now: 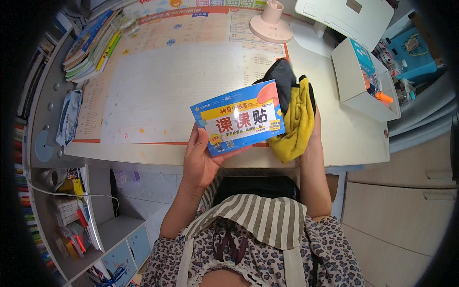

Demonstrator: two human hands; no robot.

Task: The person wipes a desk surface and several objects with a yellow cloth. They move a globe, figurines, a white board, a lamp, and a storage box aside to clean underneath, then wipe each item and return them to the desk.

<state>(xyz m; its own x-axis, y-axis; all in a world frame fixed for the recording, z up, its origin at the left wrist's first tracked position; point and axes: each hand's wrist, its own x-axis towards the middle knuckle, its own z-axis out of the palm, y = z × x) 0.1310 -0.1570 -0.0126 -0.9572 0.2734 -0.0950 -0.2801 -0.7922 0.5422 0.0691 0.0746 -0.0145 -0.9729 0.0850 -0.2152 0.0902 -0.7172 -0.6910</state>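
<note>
My left hand (201, 154) grips a blue printed booklet or card pack (242, 120) at its lower left corner, the thumb lying on the front. Its cover carries large writing, cartoon stars and a printed code, and it is tilted towards me above the desk's front edge. My right hand (316, 131) holds a folded cloth (297, 125), yellow on one side and dark grey on the other. Most of the right hand's fingers are hidden behind the cloth. The booklet's right edge overlaps the cloth.
On the desk (348, 143) lies a translucent sheet (172, 89) over a printed chart. Books (91, 46) and a wipes packet (70, 116) stand left. A pink lamp base (271, 28), a white printer-like device (344, 18) and a white bin (362, 84) stand right.
</note>
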